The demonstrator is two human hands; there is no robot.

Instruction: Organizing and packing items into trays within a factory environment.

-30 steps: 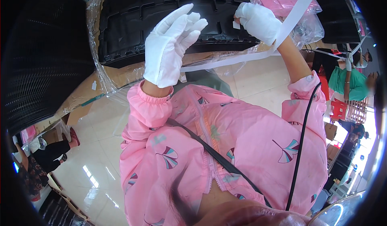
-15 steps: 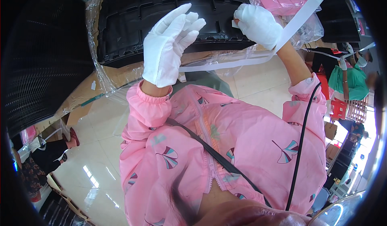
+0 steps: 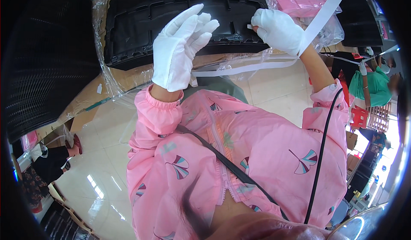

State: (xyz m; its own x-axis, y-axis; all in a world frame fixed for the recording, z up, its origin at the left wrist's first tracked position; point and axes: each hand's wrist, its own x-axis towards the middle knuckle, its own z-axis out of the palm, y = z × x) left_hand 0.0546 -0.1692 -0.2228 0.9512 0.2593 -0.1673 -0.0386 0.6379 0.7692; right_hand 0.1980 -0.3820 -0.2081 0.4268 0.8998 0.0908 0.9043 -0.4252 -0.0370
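My left hand (image 3: 173, 53), in a white glove, is raised over the near edge of a black moulded plastic tray (image 3: 180, 8). Its fingers are spread and nothing shows in them. My right hand (image 3: 278, 31), also gloved, is closed above the tray's right side, with a bare fingertip showing. It pinches a small white piece (image 3: 250, 26), perhaps a label. A long white strip (image 3: 323, 21) comes down from the upper right to my right wrist, then runs across to beside my left wrist.
Clear plastic film and cardboard (image 3: 124, 79) surround the tray. Pink packs in clear wrapping (image 3: 295, 0) lie beyond my right hand. Black ribbed stacks (image 3: 51, 56) stand at the left. At the right, a person in green (image 3: 370, 86) is near a red stool (image 3: 358, 116). A black cord (image 3: 321, 158) hangs by my right arm.
My right hand has shifted slightly to the right with the small white piece, and the strip by its wrist has moved along. My left hand has hardly moved.
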